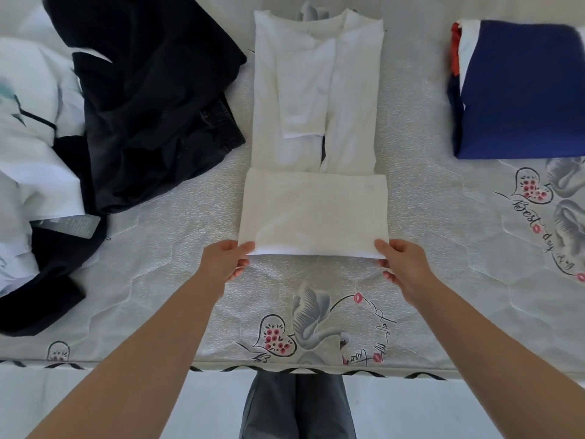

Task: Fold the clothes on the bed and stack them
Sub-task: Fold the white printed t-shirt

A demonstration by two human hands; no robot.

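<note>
Head view, left hand [225,262] — right hand [401,265] — pinching white shirt [313,213] fold corners

A quilted mattress [443,280] printed with swans, hearts and script stands on pale floor [126,403].

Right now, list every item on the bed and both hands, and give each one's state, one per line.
White shirt: sides folded in, bottom hem folded up once, not finished.
Left hand: pinches the fold's near left corner.
Right hand: pinches the fold's near right corner.
Blue garment: folded, set at the right.
Dark clothes: unfolded, heaped at the left.
White printed garment: unfolded, crumpled at the far left.
</note>
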